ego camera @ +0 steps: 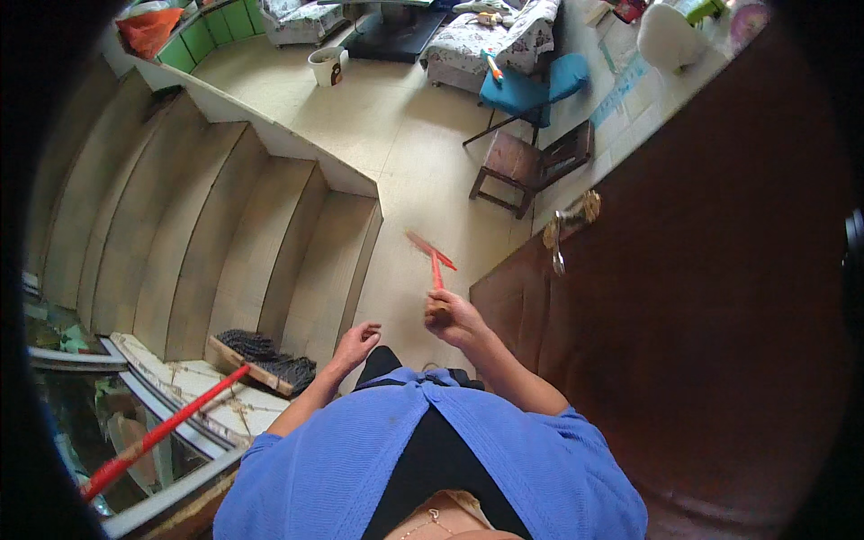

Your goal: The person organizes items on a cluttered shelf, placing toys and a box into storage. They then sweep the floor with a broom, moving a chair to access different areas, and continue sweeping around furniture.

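My right hand (453, 317) is closed around the handle of a red T-shaped tool (432, 253), which looks like a squeegee or a broom with a narrow head. The tool's head points away from me over the pale tiled floor (398, 270); whether it touches the floor cannot be told. Empty and held low in front of my body, my left hand (359, 341) has its fingers loosely curled, near the foot of the stairs. Left of that hand, a mop with dark strands (270, 354) and a red handle (169, 422) leans by the window ledge.
Tiled stairs (270, 223) rise on the left. A dark brown door (682, 304) with a metal handle (557, 236) stands on the right. Ahead are a wooden chair (516, 158), a blue folding chair (516, 94), a white bucket (327, 67) and a flower-patterned sofa (472, 47).
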### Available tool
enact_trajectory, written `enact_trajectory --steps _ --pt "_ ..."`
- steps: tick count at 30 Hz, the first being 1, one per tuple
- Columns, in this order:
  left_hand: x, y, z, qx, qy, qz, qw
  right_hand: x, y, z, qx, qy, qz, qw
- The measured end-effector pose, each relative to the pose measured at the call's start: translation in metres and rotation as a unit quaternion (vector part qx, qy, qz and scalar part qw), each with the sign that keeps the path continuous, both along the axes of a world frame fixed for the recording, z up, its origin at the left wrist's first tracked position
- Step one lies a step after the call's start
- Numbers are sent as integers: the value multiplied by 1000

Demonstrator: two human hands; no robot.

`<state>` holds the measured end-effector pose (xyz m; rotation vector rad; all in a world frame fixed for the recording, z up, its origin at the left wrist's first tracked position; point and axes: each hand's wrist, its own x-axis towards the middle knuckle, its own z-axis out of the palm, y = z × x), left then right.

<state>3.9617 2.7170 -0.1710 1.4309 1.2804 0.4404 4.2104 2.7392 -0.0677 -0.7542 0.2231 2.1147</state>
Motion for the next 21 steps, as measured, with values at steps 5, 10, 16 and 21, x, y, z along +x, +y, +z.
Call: enact_trajectory --steps 5,10,16,21 --pt "64 140 72 99 -111 30 988 -43 131 32 34 -62 52 996" --pt "72 304 83 338 -115 -50 933 -55 248 62 51 -124 100 986" --pt "103 458 88 244 -42 -83 965 -9 386 73 59 -73 87 992" --pt "151 566 65 193 -13 -123 973 65 486 35 -1 -139 55 989"
